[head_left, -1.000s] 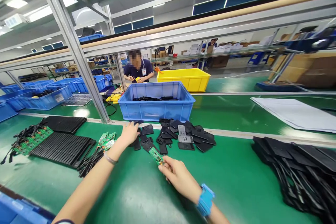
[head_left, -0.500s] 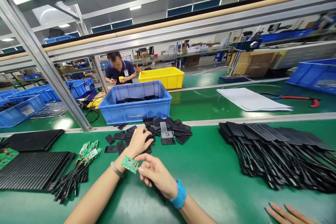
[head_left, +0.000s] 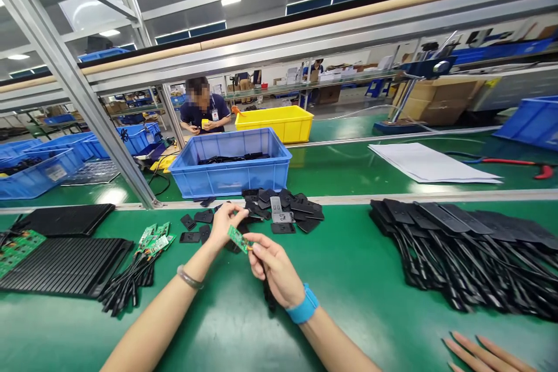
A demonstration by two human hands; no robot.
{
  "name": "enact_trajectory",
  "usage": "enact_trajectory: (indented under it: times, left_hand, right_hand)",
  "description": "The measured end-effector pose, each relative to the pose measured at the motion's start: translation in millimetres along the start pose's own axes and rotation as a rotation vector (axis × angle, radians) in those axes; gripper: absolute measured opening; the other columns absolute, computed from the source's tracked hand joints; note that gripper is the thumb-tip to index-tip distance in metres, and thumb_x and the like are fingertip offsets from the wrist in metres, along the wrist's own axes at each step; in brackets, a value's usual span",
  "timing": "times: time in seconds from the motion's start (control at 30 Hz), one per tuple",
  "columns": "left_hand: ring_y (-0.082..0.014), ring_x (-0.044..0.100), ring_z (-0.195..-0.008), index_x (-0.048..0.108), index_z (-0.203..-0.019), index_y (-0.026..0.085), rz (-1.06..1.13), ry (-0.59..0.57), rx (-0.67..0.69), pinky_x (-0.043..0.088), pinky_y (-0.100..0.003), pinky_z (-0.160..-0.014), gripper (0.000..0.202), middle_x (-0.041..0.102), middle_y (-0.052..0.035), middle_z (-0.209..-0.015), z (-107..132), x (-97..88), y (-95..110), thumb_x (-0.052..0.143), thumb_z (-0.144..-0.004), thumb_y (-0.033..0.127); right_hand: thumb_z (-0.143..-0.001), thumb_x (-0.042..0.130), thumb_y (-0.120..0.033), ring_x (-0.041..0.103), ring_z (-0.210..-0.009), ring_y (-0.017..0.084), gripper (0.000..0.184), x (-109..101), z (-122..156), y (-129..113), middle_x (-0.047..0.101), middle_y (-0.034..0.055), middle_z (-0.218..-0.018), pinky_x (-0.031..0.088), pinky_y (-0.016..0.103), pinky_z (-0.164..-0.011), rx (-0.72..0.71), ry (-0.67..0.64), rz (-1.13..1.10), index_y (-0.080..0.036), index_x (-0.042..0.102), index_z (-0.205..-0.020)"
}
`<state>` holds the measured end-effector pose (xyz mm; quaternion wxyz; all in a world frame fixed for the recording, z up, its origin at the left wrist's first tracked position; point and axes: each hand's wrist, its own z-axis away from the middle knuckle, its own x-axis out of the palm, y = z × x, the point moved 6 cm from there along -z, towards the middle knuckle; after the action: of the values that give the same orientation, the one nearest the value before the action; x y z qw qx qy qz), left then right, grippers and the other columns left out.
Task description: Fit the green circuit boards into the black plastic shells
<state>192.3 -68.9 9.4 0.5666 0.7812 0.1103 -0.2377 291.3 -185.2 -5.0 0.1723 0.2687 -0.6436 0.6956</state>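
My right hand (head_left: 279, 270) pinches a green circuit board (head_left: 238, 239) near its wired end. The board is tilted, and its black cable hangs below my palm. My left hand (head_left: 227, 224) is just beyond the board, at the near left side of a pile of black plastic covers (head_left: 300, 209). Its thumb and fingers are bent together; what lies between them is hidden. One grey cover (head_left: 282, 218) stands out in the pile. To the left lies a bunch of circuit boards with black cables (head_left: 150, 244).
Behind the pile stands a blue bin (head_left: 231, 177) of black parts, with a yellow bin (head_left: 279, 122) farther back. Black cabled parts (head_left: 453, 244) lie at right, a ribbed black tray (head_left: 65, 267) at left. Another person's hand (head_left: 483, 354) rests at lower right. Another person (head_left: 204, 107) works opposite.
My right hand has shifted slightly right with the circuit board, which has turned more edge-on. My left hand's fingers have drawn together at the pile. The camera view has moved a little.
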Motion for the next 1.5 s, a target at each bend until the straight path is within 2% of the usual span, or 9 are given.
enact_trajectory:
  times: [0.13,0.27,0.47,0.67,0.83,0.97,1.07,1.33,1.5]
  left_hand:
    - [-0.0141,0.06,-0.061,0.054,-0.083,0.017,0.234,-0.037,-0.114,0.049,-0.026,-0.059,0.04,0.053,0.0017,-0.065,33.7,-29.2,-6.9,0.047,-0.086,0.056]
    - [-0.0163,0.064,-0.071,0.046,-0.071,0.019,0.445,-0.025,-0.173,0.052,-0.029,-0.066,0.038,0.054,-0.0008,-0.074,71.1,-37.0,-21.0,0.058,-0.08,0.053]
    - [-0.0237,0.057,-0.098,0.049,-0.068,0.019,-0.075,0.07,0.164,0.048,-0.034,-0.079,0.02,0.054,-0.01,-0.101,98.7,-39.2,-10.6,0.066,-0.075,0.025]
    - [-0.0305,0.048,-0.12,0.062,-0.077,0.021,-0.046,-0.025,0.235,0.045,-0.038,-0.089,0.009,0.061,-0.0094,-0.09,107.1,-33.1,-0.3,0.069,-0.076,0.025]
    - [-0.0216,0.06,-0.1,0.059,-0.094,0.02,0.388,0.018,-0.026,0.049,-0.033,-0.082,0.021,0.058,-0.0094,-0.113,104.8,-29.1,-16.9,0.067,-0.074,0.018]
    - [-0.0193,0.059,-0.098,0.055,-0.113,0.021,0.816,0.01,-0.223,0.047,-0.029,-0.082,0.057,0.061,-0.0076,-0.108,104.7,-18.5,-31.9,0.079,-0.062,0.017]
    - [-0.0183,0.059,-0.095,0.062,-0.113,0.018,1.013,-0.031,-0.331,0.045,-0.029,-0.087,0.06,0.064,-0.0074,-0.104,106.2,-11.0,-35.9,0.084,-0.057,0.015]
    - [-0.0248,0.06,-0.107,0.061,-0.118,0.021,1.275,-0.117,-0.418,0.043,-0.045,-0.098,0.052,0.064,-0.0109,-0.117,110.7,-4.1,-24.6,0.079,-0.069,0.02]
    - [-0.0241,0.063,-0.105,0.052,-0.128,0.022,1.299,-0.161,-0.427,0.044,-0.046,-0.098,0.06,0.066,-0.0116,-0.114,112.1,0.1,-21.4,0.076,-0.073,0.021]
  right_hand:
    - [-0.072,0.072,-0.045,0.033,-0.047,0.006,0.042,-14.6,-3.4,-8.1,0.051,-0.0032,-0.062,0.021,0.018,-0.041,-0.047,0.159,0.069,-0.016,0.065,-0.101]
    - [-0.079,0.064,-0.045,0.041,-0.055,0.01,0.038,-20.5,-3.2,-16.8,0.052,-0.0007,-0.068,0.032,0.021,-0.047,-0.172,0.207,0.457,-0.017,0.065,-0.105]
    - [-0.09,0.051,-0.034,0.056,-0.076,0.018,0.027,-9.4,3.9,-29.0,0.057,0.0057,-0.085,0.046,0.028,-0.067,-0.452,0.137,0.986,-0.019,0.067,-0.107]
    - [-0.091,0.052,-0.033,0.06,-0.079,0.019,0.024,-2.3,8.6,-26.9,0.062,0.0081,-0.094,0.048,0.028,-0.066,-0.513,0.081,1.105,-0.022,0.067,-0.106]
    - [-0.091,0.052,-0.034,0.06,-0.081,0.021,0.024,-3.7,6.4,-23.4,0.064,0.0096,-0.094,0.049,0.03,-0.068,-0.491,0.087,1.154,-0.021,0.069,-0.102]
    - [-0.091,0.05,-0.034,0.06,-0.074,0.02,0.026,-3.0,5.4,-20.0,0.063,0.0096,-0.094,0.049,0.03,-0.062,-0.434,0.07,1.168,-0.022,0.069,-0.105]
    - [-0.091,0.05,-0.033,0.059,-0.072,0.019,0.027,-0.5,6.0,-16.9,0.061,0.0085,-0.091,0.049,0.029,-0.061,-0.419,0.034,1.163,-0.023,0.068,-0.108]
    - [-0.089,0.055,-0.032,0.057,-0.072,0.018,0.025,-0.4,5.5,-12.6,0.06,0.0064,-0.086,0.049,0.029,-0.065,-0.424,0.031,1.132,-0.024,0.071,-0.106]
    - [-0.089,0.055,-0.029,0.057,-0.071,0.018,0.027,1.9,6.0,-6.7,0.059,0.0064,-0.086,0.049,0.028,-0.063,-0.432,-0.008,1.134,-0.023,0.07,-0.11]
